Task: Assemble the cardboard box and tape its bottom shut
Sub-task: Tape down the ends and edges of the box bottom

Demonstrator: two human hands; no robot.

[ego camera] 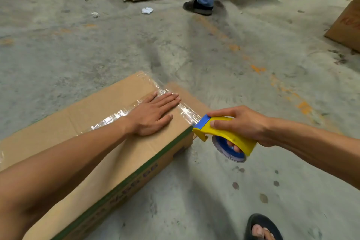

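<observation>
Cardboard box [109, 142] on concrete floor [214, 54], near end cut off by frame, side print blurred. Clear tape [187, 113] spans flaps. Left hand [153, 114] flat, fingers straight, pressing top. Right hand [241, 124] grips yellow tape dispenser [224, 135] at box corner; some fingers hidden inside roll.

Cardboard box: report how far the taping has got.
Done: the cardboard box is folded up, flaps closed, with clear tape along the seam. In hand: the left hand presses the flaps flat while the right hand grips the tape dispenser at the box's edge. Left: cutting the strip.
</observation>
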